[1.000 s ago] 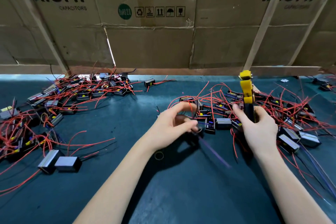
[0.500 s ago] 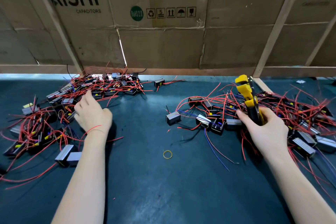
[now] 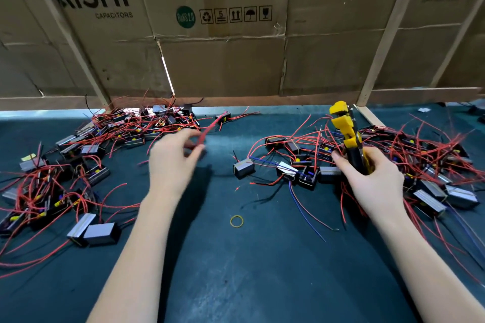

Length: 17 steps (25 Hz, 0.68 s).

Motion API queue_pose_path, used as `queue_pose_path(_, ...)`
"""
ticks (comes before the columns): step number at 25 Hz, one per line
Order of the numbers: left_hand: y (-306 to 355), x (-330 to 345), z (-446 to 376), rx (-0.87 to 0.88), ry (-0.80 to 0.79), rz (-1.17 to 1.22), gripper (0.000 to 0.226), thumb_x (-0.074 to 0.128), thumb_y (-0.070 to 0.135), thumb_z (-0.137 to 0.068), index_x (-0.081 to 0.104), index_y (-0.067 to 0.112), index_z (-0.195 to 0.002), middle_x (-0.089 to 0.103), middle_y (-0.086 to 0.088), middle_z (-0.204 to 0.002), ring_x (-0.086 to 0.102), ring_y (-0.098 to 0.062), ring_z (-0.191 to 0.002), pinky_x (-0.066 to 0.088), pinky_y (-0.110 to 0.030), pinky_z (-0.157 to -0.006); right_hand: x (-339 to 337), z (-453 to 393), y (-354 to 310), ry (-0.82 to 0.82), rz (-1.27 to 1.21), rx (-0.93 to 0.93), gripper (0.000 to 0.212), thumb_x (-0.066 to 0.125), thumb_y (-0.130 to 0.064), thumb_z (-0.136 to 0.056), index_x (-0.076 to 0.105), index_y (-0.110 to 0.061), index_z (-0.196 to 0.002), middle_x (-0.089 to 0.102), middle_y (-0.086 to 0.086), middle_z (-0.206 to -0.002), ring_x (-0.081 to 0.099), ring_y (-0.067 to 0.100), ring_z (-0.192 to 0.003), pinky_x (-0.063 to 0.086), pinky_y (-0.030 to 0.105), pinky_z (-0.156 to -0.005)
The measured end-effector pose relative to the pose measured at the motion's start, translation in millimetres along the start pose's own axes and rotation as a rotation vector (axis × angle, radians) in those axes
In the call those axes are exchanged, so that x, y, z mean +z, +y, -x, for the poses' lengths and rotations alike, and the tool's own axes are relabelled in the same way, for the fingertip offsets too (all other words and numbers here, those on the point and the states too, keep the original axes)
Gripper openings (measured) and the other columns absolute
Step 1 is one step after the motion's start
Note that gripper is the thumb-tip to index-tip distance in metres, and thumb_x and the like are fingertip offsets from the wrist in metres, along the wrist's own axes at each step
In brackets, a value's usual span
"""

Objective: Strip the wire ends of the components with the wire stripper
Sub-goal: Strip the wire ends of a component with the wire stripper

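My right hand [image 3: 372, 181] grips the black handles of the yellow wire stripper [image 3: 345, 126], which points up and away over the right pile of components [image 3: 425, 162], small grey and black boxes with red wires. My left hand [image 3: 173, 162] is blurred above the mat between the two piles, fingers loosely spread, and I see nothing held in it; a blurred red wire [image 3: 207, 131] shows just beyond its fingertips. The left pile of components [image 3: 86, 149] lies to its left. A lone grey component [image 3: 244, 168] sits near the middle, with others beside it trailing blue wires [image 3: 301, 202].
A dark green mat [image 3: 249, 270] covers the table. A yellow rubber band [image 3: 236, 221] lies on it between my forearms. A wall of cardboard boxes [image 3: 223, 60] with wooden slats closes off the back. Two grey components [image 3: 91, 233] lie at the left pile's near edge.
My left hand went from the middle to the left pile, and has now swung back right toward the middle. My right hand kept the stripper nearly still.
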<state>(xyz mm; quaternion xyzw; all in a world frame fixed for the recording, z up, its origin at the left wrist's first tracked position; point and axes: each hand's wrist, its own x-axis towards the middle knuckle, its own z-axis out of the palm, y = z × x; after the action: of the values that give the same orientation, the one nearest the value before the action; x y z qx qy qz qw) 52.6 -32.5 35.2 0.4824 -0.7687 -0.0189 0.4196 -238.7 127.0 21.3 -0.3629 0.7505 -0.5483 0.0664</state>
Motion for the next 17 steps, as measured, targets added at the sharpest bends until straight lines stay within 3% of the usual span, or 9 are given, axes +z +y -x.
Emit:
queue_pose_path(2,28.5,13.4,10.4,0.250,-0.211,0.002,0.011,0.077,0.014,-0.081,0.075,0.013,-0.091,0.070,-0.003,-0.081,0.064,-0.026,-0.078,0.049,-0.032,-0.071,1.3,1.2,-0.6,0.000,0.035,-0.017,0.028,0.075,-0.047,-0.079,0.065,-0.023,-0.090,0.065,-0.015,-0.078,0.055,-0.006,-0.075,0.036,0.020,-0.068)
queue_pose_path(3,36.0,19.4,15.1,0.316,-0.329,0.020,0.008,0.076,0.014,-0.082,0.075,0.013,-0.090,0.070,-0.003,-0.082,0.064,-0.025,-0.080,0.051,-0.034,-0.072,1.5,1.6,-1.0,-0.002,0.045,-0.030,0.026,0.075,-0.045,-0.079,0.065,-0.023,-0.088,0.064,-0.014,-0.077,0.055,-0.005,-0.074,0.036,0.019,-0.067)
queue_pose_path(5,41.3,20.5,17.6,0.286,-0.471,0.158,0.012,0.071,0.013,-0.082,0.076,0.013,-0.093,0.071,0.000,-0.085,0.065,-0.020,-0.078,0.053,-0.034,-0.074,0.9,1.3,-2.0,-0.012,0.039,-0.046,0.024,0.077,-0.043,-0.078,0.063,-0.025,-0.085,0.065,-0.015,-0.075,0.056,-0.007,-0.073,0.036,0.006,-0.065)
queue_pose_path(6,40.6,18.2,16.1,0.237,-0.451,0.242,0.016,0.066,0.012,-0.081,0.076,0.014,-0.094,0.071,0.001,-0.086,0.065,-0.018,-0.076,0.053,-0.032,-0.075,0.7,0.5,-1.3,-0.018,0.032,-0.047,0.023,0.077,-0.042,-0.078,0.062,-0.026,-0.084,0.065,-0.015,-0.075,0.056,-0.009,-0.073,0.035,0.003,-0.065)
queue_pose_path(8,35.1,13.4,12.8,0.114,-0.257,0.289,0.015,0.062,0.014,-0.082,0.074,0.015,-0.090,0.069,0.003,-0.082,0.059,-0.017,-0.071,0.049,-0.029,-0.072,1.9,0.8,-0.2,-0.022,0.029,-0.044,0.023,0.078,-0.042,-0.077,0.062,-0.026,-0.084,0.064,-0.016,-0.075,0.055,-0.010,-0.073,0.035,0.001,-0.065)
queue_pose_path(9,30.8,11.8,10.8,0.037,-0.155,0.223,0.009,0.063,0.019,-0.086,0.071,0.016,-0.086,0.067,0.003,-0.079,0.058,-0.020,-0.071,0.047,-0.031,-0.070,2.0,1.3,-0.9,-0.019,0.031,-0.046,0.023,0.078,-0.042,-0.077,0.063,-0.025,-0.085,0.064,-0.016,-0.075,0.055,-0.009,-0.073,0.035,0.001,-0.065)
queue_pose_path(11,23.5,11.0,8.5,-0.184,-0.118,-0.073,0.029,0.062,0.043,-0.090,0.068,0.018,-0.077,0.067,-0.001,-0.077,0.061,-0.028,-0.078,0.044,-0.033,-0.068,0.7,2.1,-4.3,-0.034,-0.004,-0.075,0.025,0.078,-0.040,-0.078,0.064,-0.021,-0.085,0.065,-0.012,-0.074,0.056,-0.001,-0.069,0.036,0.005,-0.067)
queue_pose_path(14,22.9,16.6,12.8,-0.408,-0.303,-0.340,0.058,0.055,0.071,-0.083,0.063,0.014,-0.069,0.063,-0.009,-0.082,0.064,-0.035,-0.088,0.044,-0.033,-0.069,-3.5,7.4,-14.5,-0.323,-0.328,-0.133,0.028,0.076,-0.041,-0.080,0.064,-0.016,-0.084,0.065,0.001,-0.077,0.056,0.016,-0.072,0.042,0.031,-0.076)
queue_pose_path(17,26.8,22.0,12.8,-0.450,-0.298,-0.294,0.046,0.062,0.062,-0.081,0.063,0.017,-0.078,0.064,-0.008,-0.089,0.063,-0.034,-0.092,0.043,-0.033,-0.071,7.3,23.7,-25.5,-0.877,-0.786,-0.038,0.041,0.069,-0.053,-0.082,0.062,-0.014,-0.092,0.068,0.021,-0.100,0.064,0.033,-0.092,0.045,0.043,-0.083)
